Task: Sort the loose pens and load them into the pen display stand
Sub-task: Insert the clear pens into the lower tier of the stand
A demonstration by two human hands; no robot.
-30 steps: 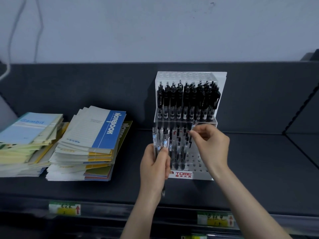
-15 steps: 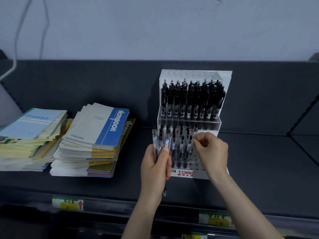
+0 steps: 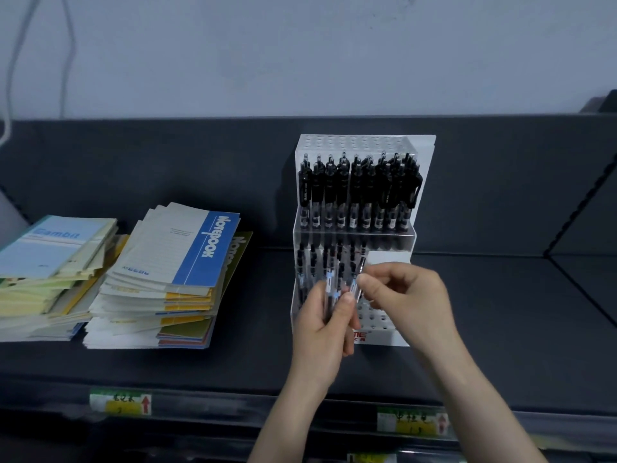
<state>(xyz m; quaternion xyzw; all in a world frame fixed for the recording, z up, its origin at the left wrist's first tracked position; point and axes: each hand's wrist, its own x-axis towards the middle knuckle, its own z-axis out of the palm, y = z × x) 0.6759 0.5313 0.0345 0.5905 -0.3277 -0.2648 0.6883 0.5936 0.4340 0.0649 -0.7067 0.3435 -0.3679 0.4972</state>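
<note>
Toward the middle of a dark shelf [image 3: 500, 312], backed against its rear panel: a clear acrylic pen display stand [image 3: 424, 195], two-tiered. Upper tier packed with upright black pens [image 3: 360, 192]; lower tier holding a few more pens [image 3: 311, 262] at its left end, open holes at its right.

In front of the lower tier, a left hand [image 3: 320, 329], fingers curled round a bundle of loose pens [image 3: 330, 284] held upright. Just beside the bundle on its right, a right hand [image 3: 407, 299], thumb and forefinger pinching a single pen [image 3: 362, 265], other fingers loosely bent. Pinched pen tilted slightly, close against the bundle, above the lower tier's holes; contact with the stand impossible to tell.

Toward the shelf's left end, two slumped stacks of notebooks [image 3: 173, 279]. Along the front edge, yellow-and-green price labels [image 3: 120, 404].
</note>
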